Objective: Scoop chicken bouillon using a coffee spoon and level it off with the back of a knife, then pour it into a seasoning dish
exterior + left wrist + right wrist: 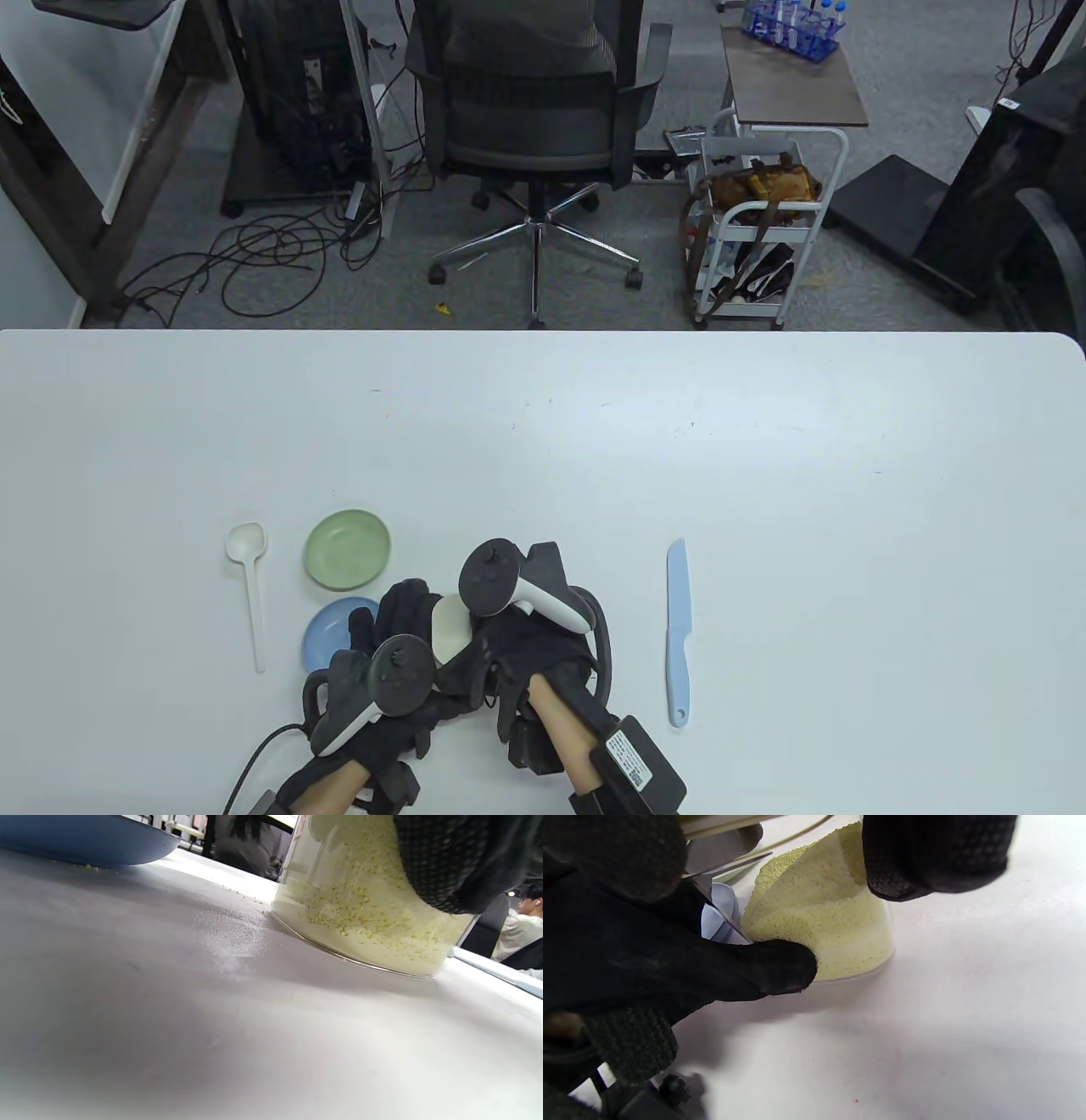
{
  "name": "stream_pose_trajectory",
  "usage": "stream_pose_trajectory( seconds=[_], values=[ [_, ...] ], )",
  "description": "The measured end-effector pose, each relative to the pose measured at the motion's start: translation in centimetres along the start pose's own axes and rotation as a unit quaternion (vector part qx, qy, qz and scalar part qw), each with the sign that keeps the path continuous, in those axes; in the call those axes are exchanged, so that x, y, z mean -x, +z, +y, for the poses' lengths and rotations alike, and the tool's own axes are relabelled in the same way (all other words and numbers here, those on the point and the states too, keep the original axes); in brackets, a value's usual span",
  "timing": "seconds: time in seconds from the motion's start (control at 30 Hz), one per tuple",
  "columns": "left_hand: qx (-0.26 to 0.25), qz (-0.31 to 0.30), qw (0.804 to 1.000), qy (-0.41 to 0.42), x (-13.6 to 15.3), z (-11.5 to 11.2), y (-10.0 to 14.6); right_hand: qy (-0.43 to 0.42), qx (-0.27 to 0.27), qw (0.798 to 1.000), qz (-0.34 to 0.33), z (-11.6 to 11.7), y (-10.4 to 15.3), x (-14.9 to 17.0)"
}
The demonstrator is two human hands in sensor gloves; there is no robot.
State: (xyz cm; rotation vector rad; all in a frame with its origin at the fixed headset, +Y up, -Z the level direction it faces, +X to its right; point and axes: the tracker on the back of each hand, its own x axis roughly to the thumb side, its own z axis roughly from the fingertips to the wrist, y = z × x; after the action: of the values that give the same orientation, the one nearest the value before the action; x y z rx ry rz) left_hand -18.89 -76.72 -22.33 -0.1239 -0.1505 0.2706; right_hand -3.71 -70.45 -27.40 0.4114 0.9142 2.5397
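Now both hands, the left hand [399,645] and right hand [517,645], curl their grip around the bouillon jar [823,925] at lower centre of the table [543,441]. Spoon [249,594], knife [679,632] and green dish [347,549] lie untouched, so I judge that scooping, levelling and pouring all remain.

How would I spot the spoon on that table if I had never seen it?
On the white table, look at the near left, beyond the two gloved hands. Left of the green dish and blue dish lies the spoon, bowl pointing away from the person. It is white, thin and long-handled, unlike the round dishes.
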Motion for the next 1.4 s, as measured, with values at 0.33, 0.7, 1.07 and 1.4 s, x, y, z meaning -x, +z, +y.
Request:
stream_pose_trajectory(
  seconds=[0.33,0.7,1.07,1.4],
  values=[
    [-0.003,0.002,1.0,-0.002,0.0,0.0,0.1,-0.071,0.018,0.996,-0.054,-1.6,1.6,1.8],
    [-0.011,0.002,1.0,-0.015,0.3,0.1,0.7,0.007,0.121,0.989,0.08,-1.5,3.9,8.7],
    [-0.007,0.002,1.0,-0.028,0.4,0.1,0.9,0.164,0.055,0.97,0.171,2.5,0.5,9.9],
    [0.001,0.007,1.0,-0.026,0.4,0.2,0.8,0.19,0.039,0.964,0.184,3.5,-0.3,10.2]
  ],
)
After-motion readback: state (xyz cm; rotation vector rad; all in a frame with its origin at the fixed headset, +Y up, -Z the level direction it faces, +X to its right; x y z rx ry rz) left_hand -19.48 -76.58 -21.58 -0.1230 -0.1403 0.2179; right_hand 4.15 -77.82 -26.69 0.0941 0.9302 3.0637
